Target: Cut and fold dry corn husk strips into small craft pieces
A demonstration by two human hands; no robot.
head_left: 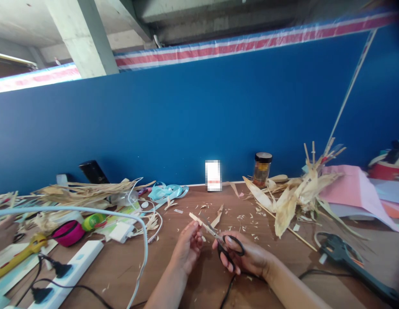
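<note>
- Pale, narrow strip of dry husk (195,218) sits before us at the middle of the brown wooden table (161,240), pinched between the thumb and fingers of our left hand (188,242)
- At the far left we see another person's hand (4,234), near a yellow glue gun (34,245)
- Next come a magenta round holder (67,236) with a black band and, nearer us, a long white plastic power strip (75,264) with black plugs in it
- Behind these lies a heap of long, tan husk leaves (86,189), with shiny light-blue ribbon (167,192) loosely tangled to its right
- Our right hand (247,253), near the left but apart from it, is clamped on steel-bladed scissors with black looped handles (215,234); the blades reach the strip, but we cannot tell whether they bite into it
- Farther right we find a clear jar with a black lid (261,174), a bunch of pale husk leaves (291,201), pink paper (343,184) and, nearer us, a black long-handled tool (350,264)
</note>
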